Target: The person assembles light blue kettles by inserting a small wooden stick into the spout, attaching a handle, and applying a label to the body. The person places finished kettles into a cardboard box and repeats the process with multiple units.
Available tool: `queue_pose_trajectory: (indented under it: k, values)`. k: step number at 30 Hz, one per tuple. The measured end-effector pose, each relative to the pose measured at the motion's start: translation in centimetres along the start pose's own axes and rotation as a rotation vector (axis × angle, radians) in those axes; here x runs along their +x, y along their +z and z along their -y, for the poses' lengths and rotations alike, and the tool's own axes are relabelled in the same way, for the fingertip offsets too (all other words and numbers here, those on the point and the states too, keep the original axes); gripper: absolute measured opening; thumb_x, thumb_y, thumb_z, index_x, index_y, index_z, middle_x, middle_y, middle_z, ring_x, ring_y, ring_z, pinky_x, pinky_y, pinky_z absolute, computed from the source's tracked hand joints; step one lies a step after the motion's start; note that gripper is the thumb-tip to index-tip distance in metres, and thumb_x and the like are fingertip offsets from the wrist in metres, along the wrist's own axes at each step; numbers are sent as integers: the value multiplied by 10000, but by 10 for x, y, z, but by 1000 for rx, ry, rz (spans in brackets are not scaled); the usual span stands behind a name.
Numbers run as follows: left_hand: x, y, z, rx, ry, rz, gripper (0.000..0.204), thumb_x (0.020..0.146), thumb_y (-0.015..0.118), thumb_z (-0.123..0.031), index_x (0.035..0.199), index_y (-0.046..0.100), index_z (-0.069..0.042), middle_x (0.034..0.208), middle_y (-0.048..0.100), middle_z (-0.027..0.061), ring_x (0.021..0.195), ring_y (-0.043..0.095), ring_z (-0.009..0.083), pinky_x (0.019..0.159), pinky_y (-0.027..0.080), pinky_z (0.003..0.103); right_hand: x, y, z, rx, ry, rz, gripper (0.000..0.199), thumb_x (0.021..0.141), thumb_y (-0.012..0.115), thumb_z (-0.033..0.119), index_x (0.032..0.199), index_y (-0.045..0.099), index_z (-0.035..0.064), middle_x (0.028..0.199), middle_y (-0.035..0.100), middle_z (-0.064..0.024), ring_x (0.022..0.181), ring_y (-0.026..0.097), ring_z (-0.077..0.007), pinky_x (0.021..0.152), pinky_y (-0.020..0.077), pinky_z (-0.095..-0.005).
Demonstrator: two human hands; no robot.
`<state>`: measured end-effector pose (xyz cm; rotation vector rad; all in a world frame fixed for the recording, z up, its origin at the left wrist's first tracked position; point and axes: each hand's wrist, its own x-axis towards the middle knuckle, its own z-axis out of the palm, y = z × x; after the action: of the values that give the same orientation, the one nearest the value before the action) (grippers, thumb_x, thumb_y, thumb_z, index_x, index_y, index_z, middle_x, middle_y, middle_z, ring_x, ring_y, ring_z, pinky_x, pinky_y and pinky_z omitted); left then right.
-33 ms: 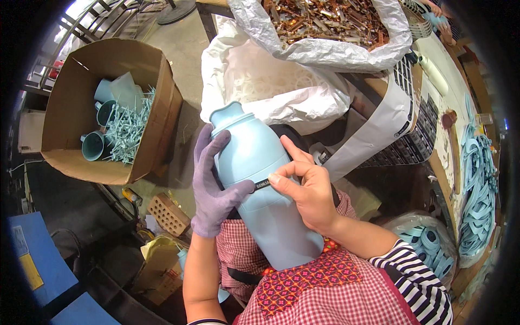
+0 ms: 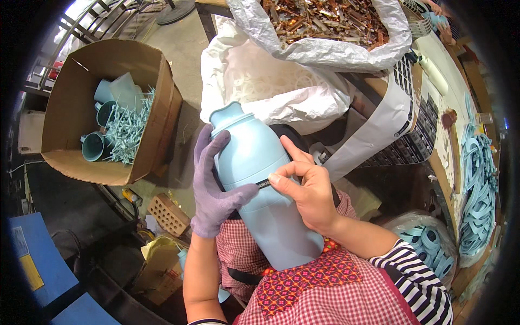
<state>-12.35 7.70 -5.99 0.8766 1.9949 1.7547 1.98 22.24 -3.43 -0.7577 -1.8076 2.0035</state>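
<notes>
A light-blue plastic vacuum-flask body (image 2: pixel 254 149) leans across my lap, its narrow neck pointing up and away and its wide base against my apron. My left hand (image 2: pixel 214 189), in a purple glove, is wrapped round its left side. The left thumb presses the left end of a small black label strip (image 2: pixel 263 184) that lies across the flask's middle. At the strip's right end, my bare right hand (image 2: pixel 309 189) has thumb and index finger closed together on it. The other right fingers rest along the flask's right side. Part of the strip is hidden beneath both thumbs.
On the left stands a cardboard box (image 2: pixel 170 108) with blue cups and thin plastic pieces. Ahead are a white sack (image 2: pixel 214 70) of pale rings and a sack of brown pieces (image 2: pixel 327 21). Blue straps (image 2: pixel 476 189) hang right; a perforated brick (image 2: pixel 168 214) lies lower left.
My left thumb has slid slightly right along the black label strip, covering more of its left end. The flask and my right hand look unmoved.
</notes>
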Motion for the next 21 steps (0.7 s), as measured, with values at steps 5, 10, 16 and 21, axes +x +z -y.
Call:
queue_pose_trajectory:
  k: [5, 10, 16, 21]
  values:
    - [1, -2, 4, 23, -37, 25, 1028, 556, 915, -360, 1441, 495, -47, 1576, 318, 180, 1415, 411, 334, 1163, 367, 469, 1, -1, -2, -47, -15, -28, 175, 835, 802, 178, 847, 755, 10, 1368, 564, -372, 1482, 365, -339, 1151, 290, -417]
    - [14, -12, -14, 129, -60, 111, 896, 581, 895, -283, 1364, 537, -35, 1493, 378, 184, 1325, 479, 332, 1118, 412, 479, 0, -3, -2, -199, -139, -70, 170, 827, 799, 152, 799, 710, 10, 1315, 606, -351, 1381, 497, -350, 1095, 379, -431]
    - [78, -7, -28, 379, -137, 61, 425, 925, 665, -241, 1268, 601, 2, 1183, 651, 211, 1117, 643, 341, 946, 513, 429, 16, -22, -16, 260, 47, 29, 518, 788, 851, 190, 1185, 579, 0, 1349, 594, -263, 1285, 557, -295, 1093, 408, -423]
    - [86, 19, -63, 848, -199, 185, 546, 923, 681, -388, 1282, 619, 19, 1225, 645, 280, 1148, 620, 421, 1001, 490, 443, 9, 1, 6, -541, -257, 40, 1014, 642, 937, 297, 1454, 408, 1, 1452, 453, -212, 1276, 450, -376, 1102, 362, -472]
